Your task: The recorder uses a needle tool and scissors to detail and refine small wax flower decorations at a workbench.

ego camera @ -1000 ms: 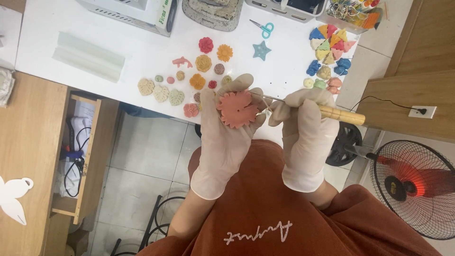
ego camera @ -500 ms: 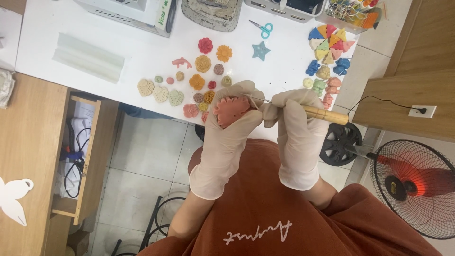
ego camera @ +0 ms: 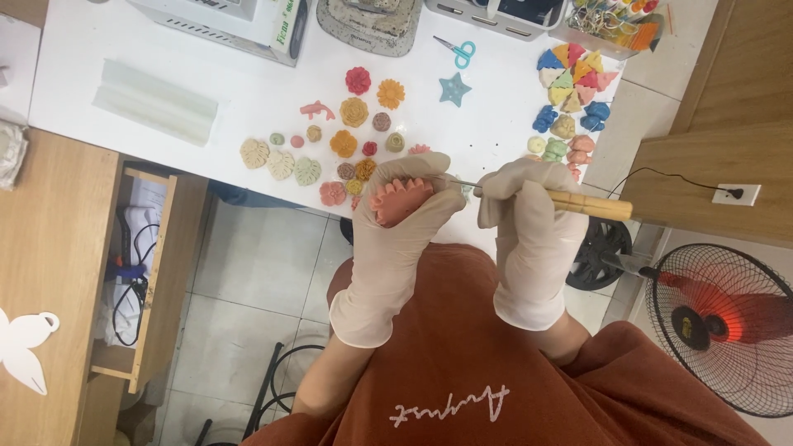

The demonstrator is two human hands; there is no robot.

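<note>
I see my left hand (ego camera: 405, 223) closed around a pink clay flower (ego camera: 398, 201), my right hand (ego camera: 529, 223) gripping a wooden-handled needle tool (ego camera: 578, 201), above a white table (ego camera: 248, 107) strewn with clay pieces; tiled floor (ego camera: 248, 281), fan (ego camera: 723, 326).

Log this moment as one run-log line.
left hand: holds pink scalloped clay flower | right hand: grips wooden-handled needle tool, tip toward flower | white table: small coloured clay pieces, scissors
</note>
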